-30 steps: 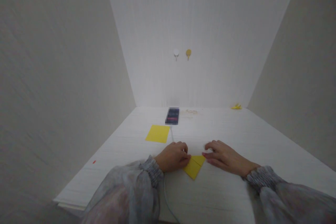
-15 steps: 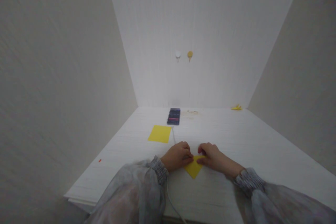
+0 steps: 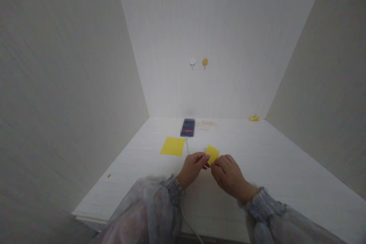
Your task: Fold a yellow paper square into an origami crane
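Note:
A small piece of folded yellow paper is held up between my two hands, over the front middle of the white table. My left hand pinches its left edge between thumb and fingers. From the right, my right hand closes on its lower right side, and the fingers hide that part of the paper. A flat yellow sheet lies on the table beyond my left hand.
A phone, blurred out, lies near the back wall with a white cable running toward me. A folded yellow paper piece sits in the back right corner. A red scrap lies at left. Two hooks are on the wall.
The folded paper has been lifted and turned, so it now stands above my fingers instead of pointing down toward me. My right hand has turned and moved in closer to it.

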Available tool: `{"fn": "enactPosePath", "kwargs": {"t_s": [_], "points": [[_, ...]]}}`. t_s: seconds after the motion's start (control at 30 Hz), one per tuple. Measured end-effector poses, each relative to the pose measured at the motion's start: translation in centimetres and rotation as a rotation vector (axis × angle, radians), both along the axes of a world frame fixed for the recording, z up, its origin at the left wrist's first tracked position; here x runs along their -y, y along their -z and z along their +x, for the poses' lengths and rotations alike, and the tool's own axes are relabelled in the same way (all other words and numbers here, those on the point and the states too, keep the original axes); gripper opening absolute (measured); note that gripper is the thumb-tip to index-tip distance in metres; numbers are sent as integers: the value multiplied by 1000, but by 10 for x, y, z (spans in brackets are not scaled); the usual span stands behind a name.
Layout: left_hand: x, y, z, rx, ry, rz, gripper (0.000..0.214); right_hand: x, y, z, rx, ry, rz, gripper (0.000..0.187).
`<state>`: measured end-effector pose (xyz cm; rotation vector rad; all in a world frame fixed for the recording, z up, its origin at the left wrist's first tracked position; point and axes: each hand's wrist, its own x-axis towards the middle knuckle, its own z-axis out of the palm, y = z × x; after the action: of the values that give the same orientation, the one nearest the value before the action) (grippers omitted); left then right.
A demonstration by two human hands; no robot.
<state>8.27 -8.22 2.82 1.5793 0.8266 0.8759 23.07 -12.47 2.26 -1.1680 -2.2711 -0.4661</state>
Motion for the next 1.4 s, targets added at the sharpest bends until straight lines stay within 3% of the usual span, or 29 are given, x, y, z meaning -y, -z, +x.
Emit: {"fn": "enactPosePath", "kwargs": {"t_s": [0.13, 0.2, 0.3, 0.37, 0.47, 0.57, 0.77, 1.13, 1.4], "points": [[-2, 1, 0, 141, 60, -200, 29, 5, -2, -5, 32, -174, -60, 21], [-4, 3, -3, 152, 72, -257, 30, 3, -6, 0, -122, -248, -132, 42], [-8, 8, -7, 89, 151, -330, 32, -5, -6, 9, -480, -158, -209, 41], [-10, 13, -8, 64, 196, -337, 33, -11, -1, 12, -676, -84, -396, 42], [-12, 20, -6, 76, 121, -316, 35, -15, 10, 10, -797, -86, -766, 25], [-13, 23, -5, 112, 76, -344, 29, -15, 18, 7, -914, -102, -924, 20], [-15, 24, -7, 104, 120, -443, 23, -14, 20, 9, -1093, -121, -983, 20], [-15, 22, -6, -9, 96, -404, 17, -15, 25, 10, -1039, -151, -993, 22], [-16, 21, -7, -5, 87, -410, 16, -9, 17, 14, -566, -133, -580, 25]]}}
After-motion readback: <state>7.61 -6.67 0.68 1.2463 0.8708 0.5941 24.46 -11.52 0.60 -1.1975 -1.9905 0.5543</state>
